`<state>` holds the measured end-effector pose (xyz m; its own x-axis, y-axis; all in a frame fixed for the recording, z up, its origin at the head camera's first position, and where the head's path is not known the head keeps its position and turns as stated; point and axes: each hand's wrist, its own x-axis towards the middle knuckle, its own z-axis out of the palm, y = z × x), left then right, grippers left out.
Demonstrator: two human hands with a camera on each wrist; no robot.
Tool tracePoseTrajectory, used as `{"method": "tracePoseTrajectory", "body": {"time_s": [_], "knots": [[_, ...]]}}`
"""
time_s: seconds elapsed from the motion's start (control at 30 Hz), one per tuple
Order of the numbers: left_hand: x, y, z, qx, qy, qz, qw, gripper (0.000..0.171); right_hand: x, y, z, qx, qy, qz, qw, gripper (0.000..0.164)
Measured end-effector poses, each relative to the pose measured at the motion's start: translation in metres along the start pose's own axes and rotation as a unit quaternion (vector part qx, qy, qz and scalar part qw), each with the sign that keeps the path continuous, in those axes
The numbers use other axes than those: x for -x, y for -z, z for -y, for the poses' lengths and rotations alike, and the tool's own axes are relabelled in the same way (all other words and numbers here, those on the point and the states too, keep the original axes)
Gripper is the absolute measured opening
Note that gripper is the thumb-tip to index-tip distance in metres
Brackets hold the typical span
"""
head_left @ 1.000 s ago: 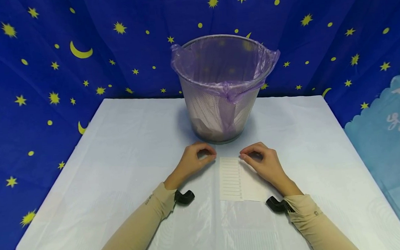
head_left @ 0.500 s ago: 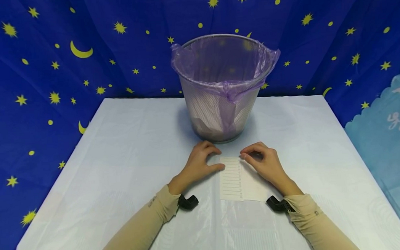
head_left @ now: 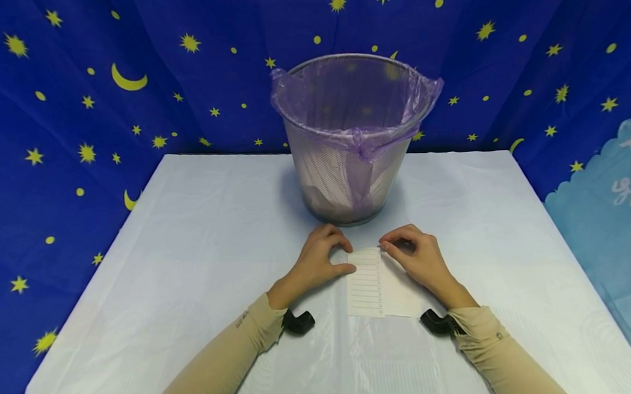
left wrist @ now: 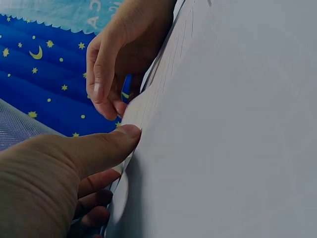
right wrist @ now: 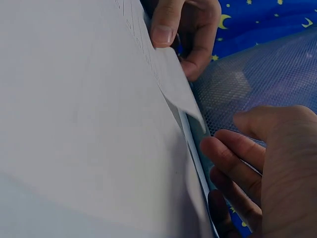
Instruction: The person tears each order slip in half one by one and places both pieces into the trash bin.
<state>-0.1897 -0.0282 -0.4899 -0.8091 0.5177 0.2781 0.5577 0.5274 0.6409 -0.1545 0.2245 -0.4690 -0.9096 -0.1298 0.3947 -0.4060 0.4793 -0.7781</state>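
A pale sheet of paper (head_left: 366, 290) lies on the table, with a ruled strip on its left and a plain part (head_left: 400, 294) to the right. My left hand (head_left: 319, 260) pinches its upper left corner, thumb on top and fingers beyond the edge. In the right wrist view, the far edge of the paper (right wrist: 173, 79) curls up from the left thumb. My right hand (head_left: 419, 260) is at the upper right of the ruled strip, thumb and forefinger bent towards each other. The right wrist view shows a gap between these fingertips, with the paper's raised corner just beside the forefinger.
A mesh wastebasket (head_left: 347, 177) lined with a thin purple bag (head_left: 366, 142) stands just beyond both hands. White cloth covers the table (head_left: 214, 227). A blue star-and-moon curtain (head_left: 205, 77) hangs behind, with a light blue panel (head_left: 615, 221) at the right.
My left hand has moved right and slightly nearer, from beside the paper onto its upper left corner. Its thumb and fingers parted, then came to the edge. My right hand has stayed put.
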Motion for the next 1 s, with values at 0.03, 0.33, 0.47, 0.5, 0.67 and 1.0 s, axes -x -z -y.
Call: {"method": "tracePoseTrajectory", "body": {"time_s": [0.03,0.33,0.47,0.5,0.67,1.0], "knots": [[0.0,0.0,0.0,0.002,0.0,0.0,1.0,0.032,0.0,0.0,0.0,0.001,0.0,-0.001,1.0,0.008],[0.001,0.001,-0.001,0.012,-0.02,0.0,0.9997,0.02,0.0,-0.001,-0.006,0.004,0.015,0.009,1.0,0.01],[0.001,0.0,0.0,0.015,-0.03,-0.001,0.9994,0.02,0.0,-0.004,-0.022,-0.003,0.016,0.028,0.999,0.013],[0.001,0.0,0.0,0.017,-0.033,-0.002,0.9993,0.019,0.0,-0.004,-0.026,-0.006,0.017,0.034,0.999,0.014],[0.0,-0.002,0.003,0.038,-0.054,-0.005,0.9978,0.019,0.0,-0.004,-0.036,-0.016,0.035,0.068,0.997,0.02],[0.001,-0.004,0.001,0.102,-0.041,0.009,0.9938,0.024,0.001,-0.005,-0.032,-0.017,0.037,0.101,0.994,0.02]]}}
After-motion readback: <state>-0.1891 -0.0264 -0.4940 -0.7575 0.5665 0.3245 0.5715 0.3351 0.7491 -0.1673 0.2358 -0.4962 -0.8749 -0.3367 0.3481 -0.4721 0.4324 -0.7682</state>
